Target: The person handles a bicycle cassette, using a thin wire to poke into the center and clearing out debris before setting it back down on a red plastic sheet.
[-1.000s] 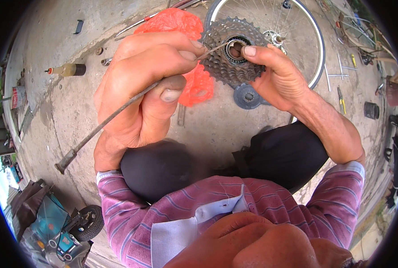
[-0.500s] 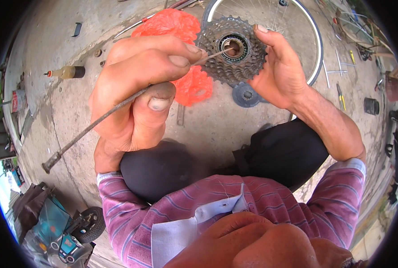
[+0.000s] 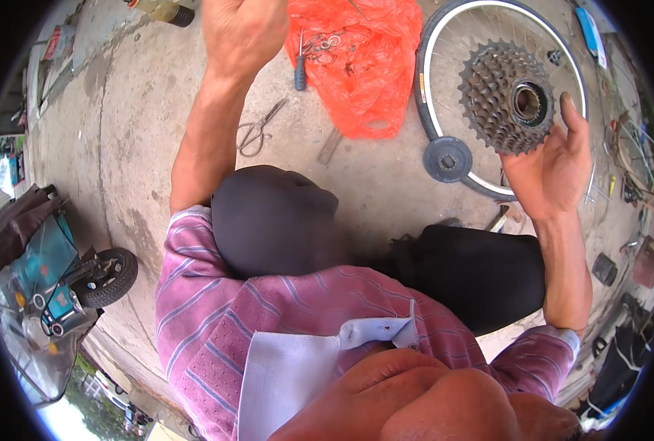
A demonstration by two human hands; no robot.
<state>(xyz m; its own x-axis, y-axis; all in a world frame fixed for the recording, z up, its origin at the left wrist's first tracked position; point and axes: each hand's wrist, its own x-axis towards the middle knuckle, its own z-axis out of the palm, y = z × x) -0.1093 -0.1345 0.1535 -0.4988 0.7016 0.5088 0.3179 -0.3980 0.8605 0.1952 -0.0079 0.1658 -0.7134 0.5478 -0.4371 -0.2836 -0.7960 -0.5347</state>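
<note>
A rusty multi-sprocket bicycle freewheel (image 3: 485,92) is up at the right, its round hub bore and bearing ring turned toward me. My right hand (image 3: 551,173) grips it from below and from the right side, the thumb upright by its edge. My left hand (image 3: 242,33) is raised at the top, cut off by the frame edge, so its fingers do not show. A thin dark tip (image 3: 358,9) pokes in from the top edge over a red plastic bag (image 3: 375,81). Whether my left hand holds it cannot be seen.
On the bag lie small metal bits and a screwdriver (image 3: 300,73). Scissors (image 3: 255,134) and a flat metal strip (image 3: 330,145) rest on the concrete. A bicycle wheel (image 3: 424,81) and a dark round disc (image 3: 447,159) lie behind the freewheel. A vehicle (image 3: 55,279) stands at left.
My left hand, which held a thin metal rod to the freewheel's bore, has drawn away up and forward. The freewheel has moved right with my right hand, and the view has shifted.
</note>
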